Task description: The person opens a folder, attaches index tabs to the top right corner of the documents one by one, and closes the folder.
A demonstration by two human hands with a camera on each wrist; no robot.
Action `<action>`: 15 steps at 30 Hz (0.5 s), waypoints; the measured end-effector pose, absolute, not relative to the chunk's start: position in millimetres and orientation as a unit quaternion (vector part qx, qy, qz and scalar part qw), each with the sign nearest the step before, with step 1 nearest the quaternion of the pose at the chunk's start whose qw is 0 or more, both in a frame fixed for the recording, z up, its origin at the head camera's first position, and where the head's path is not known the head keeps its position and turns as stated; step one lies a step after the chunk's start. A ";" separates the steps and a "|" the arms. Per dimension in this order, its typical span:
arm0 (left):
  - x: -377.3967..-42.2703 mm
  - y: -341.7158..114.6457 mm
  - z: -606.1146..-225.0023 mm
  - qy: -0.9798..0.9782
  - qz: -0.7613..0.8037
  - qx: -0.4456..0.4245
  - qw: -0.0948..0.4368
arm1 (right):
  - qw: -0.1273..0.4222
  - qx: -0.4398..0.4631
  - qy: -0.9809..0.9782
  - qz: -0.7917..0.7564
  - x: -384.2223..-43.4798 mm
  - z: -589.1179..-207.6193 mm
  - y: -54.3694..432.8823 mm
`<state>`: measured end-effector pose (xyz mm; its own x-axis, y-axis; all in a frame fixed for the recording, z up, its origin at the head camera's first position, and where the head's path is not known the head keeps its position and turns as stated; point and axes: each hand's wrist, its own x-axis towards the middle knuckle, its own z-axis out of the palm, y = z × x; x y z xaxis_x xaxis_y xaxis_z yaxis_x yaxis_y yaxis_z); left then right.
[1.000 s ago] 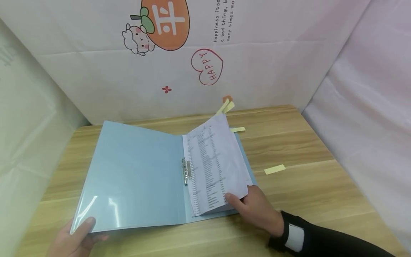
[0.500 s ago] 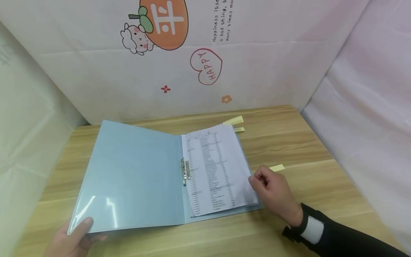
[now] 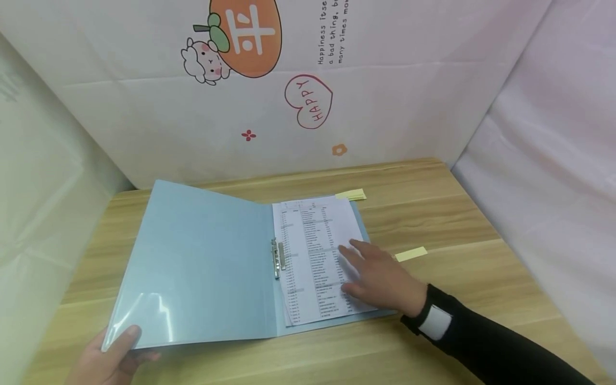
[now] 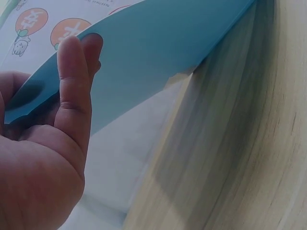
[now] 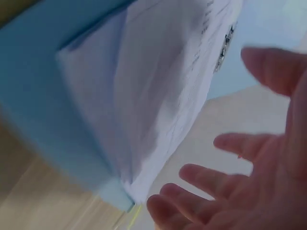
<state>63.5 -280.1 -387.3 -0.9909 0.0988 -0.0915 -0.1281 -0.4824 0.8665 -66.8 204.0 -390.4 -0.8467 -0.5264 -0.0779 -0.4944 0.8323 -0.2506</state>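
Note:
A light blue folder (image 3: pixel 202 267) lies spread on the table, its cover raised at the left. My left hand (image 3: pixel 108 355) pinches the cover's near left corner, thumb on top; the left wrist view shows its fingers (image 4: pixel 74 91) at the cover's edge. Printed sheets (image 3: pixel 313 262) lie on the folder's right side beside a metal clip (image 3: pixel 276 258). Yellow sticky tabs (image 3: pixel 351 194) stick out past their far right corner. Above the sheets' right part, my right hand (image 3: pixel 385 278) has its fingers spread and grips nothing. In the right wrist view its fingers (image 5: pixel 206 179) appear off the paper.
A yellow strip (image 3: pixel 411 254) lies on the wooden table (image 3: pixel 447 219), right of the folder and partly behind the right hand. White printed cloth (image 3: pixel 385 107) hangs behind the table, and plain cloth (image 3: pixel 553 149) hangs at the right.
My right hand let go of the lifted sheets, drew right, then came back left over them with spreading fingers. The sheets dropped flat, their tabs with them. My left hand stayed on the cover.

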 end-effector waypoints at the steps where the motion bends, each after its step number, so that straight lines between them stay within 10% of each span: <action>1: 63.6 -279.8 -387.4 0.504 0.861 -0.015 0.066 | 0.078 -0.280 0.952 -0.101 -67.3 -393.7 200.4; 15: 64.4 -275.2 -385.2 0.511 0.857 -0.026 0.052 | 0.131 -0.284 0.949 -0.044 -49.7 -408.3 171.0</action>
